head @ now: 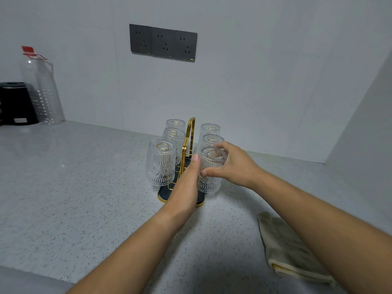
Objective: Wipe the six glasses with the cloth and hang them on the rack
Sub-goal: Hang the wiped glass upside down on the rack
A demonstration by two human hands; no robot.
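Seemingly the job is nearly finished: all six clear, ribbed glasses (161, 164) sit upside down on the gold-handled rack (189, 132) on the counter (84, 187). The right hand (235, 164) grips the near right glass (210, 181), the left hand (186, 183) presses straight-fingered against its side, and the cloth (284, 247) lies folded nearby.

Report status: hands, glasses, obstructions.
Hands: right hand grips front-right glass, left hand open beside it. Six glasses inverted on rack. Nothing blocking; cloth aside on counter.

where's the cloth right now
The cloth lies on the counter at the head view's lower right, beside the right forearm, nearer than the rack.
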